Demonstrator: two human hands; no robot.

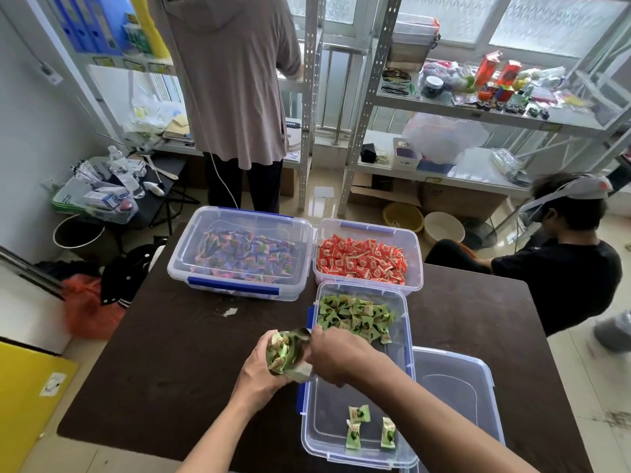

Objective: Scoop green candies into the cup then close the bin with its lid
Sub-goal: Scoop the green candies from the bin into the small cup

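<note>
Just left of the green-candy bin (327,411), my left hand (256,370) grips the cup (280,356). My right hand (336,356), nearer the bin, clutches the scoop (302,336)

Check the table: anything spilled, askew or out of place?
One small pale scrap lies loose on the table, in front of the lidded bin; what it is, I cannot tell. Nothing else lies spilled there. The cup in the left hand looks brim-full.

Left hand (259,373): grips cup (278,353) of green candies (355,317), above the table (170,353) beside the bin's left wall.
Right hand (336,358): holds scoop (302,335) tipped at the cup's mouth.
Bin (407,336): uncovered, toward the table's near right corner.
Lid (457,387): against the bin's right side.
</note>
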